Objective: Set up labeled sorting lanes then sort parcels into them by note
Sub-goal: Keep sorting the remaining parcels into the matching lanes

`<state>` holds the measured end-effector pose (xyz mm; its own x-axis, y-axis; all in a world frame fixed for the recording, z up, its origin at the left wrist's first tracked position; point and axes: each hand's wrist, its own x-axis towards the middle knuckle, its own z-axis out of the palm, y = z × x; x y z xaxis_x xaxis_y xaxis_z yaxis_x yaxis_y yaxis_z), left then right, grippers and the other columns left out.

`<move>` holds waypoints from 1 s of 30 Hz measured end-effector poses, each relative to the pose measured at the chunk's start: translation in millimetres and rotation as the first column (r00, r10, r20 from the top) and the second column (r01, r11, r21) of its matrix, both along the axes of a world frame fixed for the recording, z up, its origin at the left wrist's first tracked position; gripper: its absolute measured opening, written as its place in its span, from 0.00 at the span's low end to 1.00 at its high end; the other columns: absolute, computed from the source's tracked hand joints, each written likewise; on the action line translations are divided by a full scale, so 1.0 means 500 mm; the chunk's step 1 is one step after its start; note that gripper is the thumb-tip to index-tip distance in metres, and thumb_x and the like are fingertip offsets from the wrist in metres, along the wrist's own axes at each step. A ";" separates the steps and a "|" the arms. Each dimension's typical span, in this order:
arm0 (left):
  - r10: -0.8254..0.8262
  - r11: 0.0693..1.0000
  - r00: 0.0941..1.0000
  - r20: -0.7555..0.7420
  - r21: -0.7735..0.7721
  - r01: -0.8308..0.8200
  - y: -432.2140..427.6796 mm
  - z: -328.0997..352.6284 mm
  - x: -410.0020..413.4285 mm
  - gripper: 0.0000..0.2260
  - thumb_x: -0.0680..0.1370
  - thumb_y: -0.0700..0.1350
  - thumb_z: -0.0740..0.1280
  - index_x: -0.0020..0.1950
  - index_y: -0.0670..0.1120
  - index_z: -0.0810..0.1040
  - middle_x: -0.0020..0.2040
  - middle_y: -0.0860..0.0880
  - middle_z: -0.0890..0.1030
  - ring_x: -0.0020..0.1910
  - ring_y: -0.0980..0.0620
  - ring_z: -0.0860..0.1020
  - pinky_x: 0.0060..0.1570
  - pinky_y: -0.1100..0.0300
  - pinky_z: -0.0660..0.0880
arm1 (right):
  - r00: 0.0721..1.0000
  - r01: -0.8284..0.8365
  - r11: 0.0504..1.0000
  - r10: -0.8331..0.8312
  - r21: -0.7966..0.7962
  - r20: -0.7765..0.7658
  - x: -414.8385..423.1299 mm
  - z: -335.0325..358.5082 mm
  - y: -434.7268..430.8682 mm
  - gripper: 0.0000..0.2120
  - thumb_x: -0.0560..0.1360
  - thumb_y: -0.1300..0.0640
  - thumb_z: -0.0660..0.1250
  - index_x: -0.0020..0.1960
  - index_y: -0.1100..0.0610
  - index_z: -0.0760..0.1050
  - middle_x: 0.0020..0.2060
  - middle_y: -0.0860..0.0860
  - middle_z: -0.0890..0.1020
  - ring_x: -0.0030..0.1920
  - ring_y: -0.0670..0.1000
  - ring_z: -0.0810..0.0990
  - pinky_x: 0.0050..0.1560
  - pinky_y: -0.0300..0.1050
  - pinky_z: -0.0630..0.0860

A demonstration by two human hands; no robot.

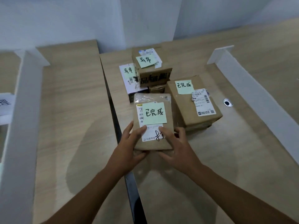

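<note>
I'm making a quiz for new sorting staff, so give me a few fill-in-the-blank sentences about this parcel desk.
1. The flat parcel, gripped by the left hand and right hand, carries a sticky note coloured ___.
2. The sticky notes in view number ___.
3. The round cable hole lies to the ___ of the big cardboard box.
Missing words: green; four; right.

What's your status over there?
Left hand, right hand gripping flat brown parcel. Green note reads 已完成. Larger cardboard box close beside, right.
</note>
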<state>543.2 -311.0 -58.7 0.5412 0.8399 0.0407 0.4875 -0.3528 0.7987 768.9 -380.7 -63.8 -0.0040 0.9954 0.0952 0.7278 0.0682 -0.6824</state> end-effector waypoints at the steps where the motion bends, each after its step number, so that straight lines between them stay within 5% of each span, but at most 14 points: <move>1: 0.000 1.000 1.000 0.023 0.026 -0.001 -0.033 0.030 -0.018 0.40 0.71 0.48 0.79 0.75 0.70 0.60 0.81 0.55 0.52 0.75 0.66 0.61 0.68 0.68 0.70 | 1.000 -0.018 1.000 0.018 0.023 -0.004 -0.011 0.032 -0.026 0.41 0.69 0.39 0.73 0.77 0.31 0.57 0.67 0.46 0.59 0.64 0.43 0.70 0.67 0.42 0.75; 6: 0.045 0.953 0.996 0.079 0.297 -0.067 -0.199 0.208 -0.120 0.44 0.68 0.42 0.80 0.75 0.66 0.62 0.81 0.49 0.53 0.76 0.57 0.64 0.66 0.75 0.66 | 0.992 -0.126 0.953 0.118 0.275 0.045 -0.087 0.208 -0.145 0.48 0.66 0.40 0.78 0.79 0.39 0.56 0.67 0.56 0.61 0.68 0.55 0.68 0.70 0.42 0.70; 9: 0.133 0.867 0.984 0.115 0.467 -0.172 -0.311 0.318 -0.196 0.40 0.69 0.40 0.79 0.75 0.60 0.65 0.79 0.39 0.58 0.77 0.69 0.54 0.65 0.77 0.65 | 0.984 -0.177 0.878 0.158 0.444 0.079 -0.163 0.310 -0.212 0.48 0.66 0.40 0.79 0.79 0.45 0.57 0.66 0.57 0.62 0.68 0.50 0.65 0.70 0.31 0.63; 13: 0.234 0.787 0.955 0.179 0.542 -0.295 -0.467 0.456 -0.325 0.40 0.69 0.38 0.80 0.75 0.56 0.65 0.80 0.40 0.55 0.77 0.69 0.52 0.65 0.53 0.76 | 0.966 -0.254 0.770 0.230 0.586 0.117 -0.302 0.433 -0.291 0.53 0.66 0.41 0.79 0.81 0.50 0.53 0.65 0.59 0.63 0.67 0.43 0.60 0.65 0.21 0.58; 15: 0.281 0.746 0.941 0.189 0.574 -0.338 -0.539 0.514 -0.401 0.41 0.70 0.37 0.79 0.76 0.57 0.63 0.80 0.41 0.54 0.77 0.69 0.53 0.64 0.48 0.77 | 0.951 -0.291 0.726 0.289 0.622 0.108 -0.388 0.486 -0.331 0.53 0.65 0.40 0.78 0.81 0.50 0.52 0.65 0.56 0.61 0.69 0.41 0.58 0.67 0.24 0.62; 18: 0.383 0.679 0.912 0.148 0.624 -0.387 -0.636 0.581 -0.529 0.50 0.71 0.39 0.78 0.80 0.67 0.52 0.81 0.49 0.50 0.75 0.71 0.54 0.66 0.56 0.74 | 0.915 -0.359 0.674 0.390 0.645 0.101 -0.522 0.550 -0.387 0.51 0.66 0.38 0.76 0.82 0.47 0.56 0.64 0.53 0.60 0.69 0.45 0.63 0.69 0.37 0.70; 21: 0.485 0.625 0.866 0.124 0.644 -0.442 -0.729 0.625 -0.668 0.49 0.71 0.40 0.78 0.80 0.68 0.53 0.81 0.53 0.48 0.73 0.70 0.59 0.66 0.72 0.67 | 0.860 -0.468 0.654 0.492 0.595 0.135 -0.660 0.606 -0.432 0.51 0.64 0.34 0.74 0.80 0.34 0.50 0.65 0.42 0.54 0.68 0.36 0.60 0.65 0.28 0.62; 24: 0.580 0.556 0.802 0.145 0.649 -0.519 -0.819 0.657 -0.809 0.49 0.71 0.39 0.78 0.79 0.70 0.54 0.80 0.56 0.47 0.71 0.69 0.62 0.66 0.70 0.68 | 0.815 -0.527 0.578 0.551 0.623 0.180 -0.819 0.648 -0.471 0.51 0.64 0.35 0.73 0.79 0.31 0.48 0.63 0.39 0.53 0.66 0.37 0.63 0.63 0.24 0.62; 26: 0.625 0.502 0.765 0.152 0.673 -0.543 -0.878 0.669 -0.912 0.49 0.71 0.38 0.78 0.79 0.70 0.54 0.79 0.59 0.46 0.71 0.74 0.58 0.68 0.72 0.65 | 0.771 -0.561 0.505 0.608 0.656 0.191 -0.941 0.668 -0.504 0.51 0.65 0.36 0.74 0.80 0.32 0.49 0.64 0.41 0.54 0.65 0.40 0.65 0.65 0.31 0.68; 30: 0.722 0.406 0.676 0.148 0.700 -0.588 -0.998 0.697 -1.154 0.51 0.69 0.38 0.79 0.79 0.69 0.54 0.80 0.56 0.46 0.73 0.68 0.61 0.70 0.60 0.71 | 0.677 -0.626 0.417 0.711 0.660 0.193 -1.219 0.696 -0.570 0.50 0.65 0.34 0.72 0.79 0.30 0.47 0.64 0.42 0.55 0.65 0.48 0.69 0.66 0.46 0.73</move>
<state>-33.7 -810.0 290.0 -0.1098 0.7093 0.6963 0.8924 -0.2382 0.3834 159.4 -665.5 284.3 -0.5886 0.3579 0.7249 0.1848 0.9325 -0.3103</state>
